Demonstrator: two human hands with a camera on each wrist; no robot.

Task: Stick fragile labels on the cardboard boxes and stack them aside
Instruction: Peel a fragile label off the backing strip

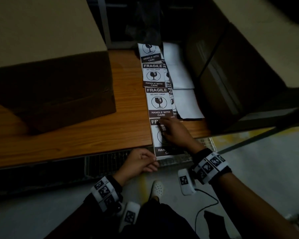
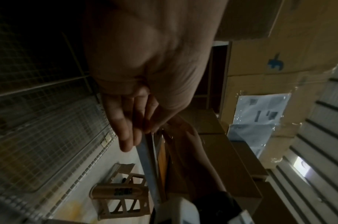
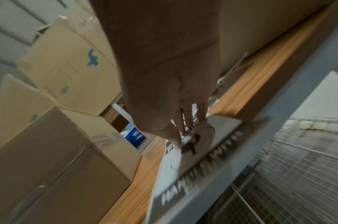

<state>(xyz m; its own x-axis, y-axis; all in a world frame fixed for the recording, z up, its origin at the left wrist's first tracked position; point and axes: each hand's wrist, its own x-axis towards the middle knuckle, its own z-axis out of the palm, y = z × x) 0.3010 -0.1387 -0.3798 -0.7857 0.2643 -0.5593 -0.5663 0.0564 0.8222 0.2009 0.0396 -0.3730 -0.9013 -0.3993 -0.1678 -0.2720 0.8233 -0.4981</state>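
1. Wood-grain laminate table: smooth orange-brown top with a grey metal front edge and wire mesh beneath it.
2. Long paper strip of black-and-white fragile labels: it lies flat along the table, running away from me, and its near end overhangs the front edge. Each rectangular label reads "FRAGILE", "DO NOT DROP", a broken wine-glass symbol in a circle, then "HANDLE WITH CARE". A second strip lies partly under it, beside blank white backing sheets.
3. My right hand: it lies palm-down on the nearest label, fingers straight and pressing the paper at the glass symbol, gripping nothing.
4. My left hand: just below the table edge, its thumb and fingers pinch the overhanging near corner of the strip.
5. Large plain brown cardboard box: closed and matte, it stands on the table to the left of the strip, apart from it.
6. Second brown cardboard box: it stands to the right, close to the backing sheets, a pale tape seam on its side.
7. Both wrists carry black bands with square black-and-white marker patterns.
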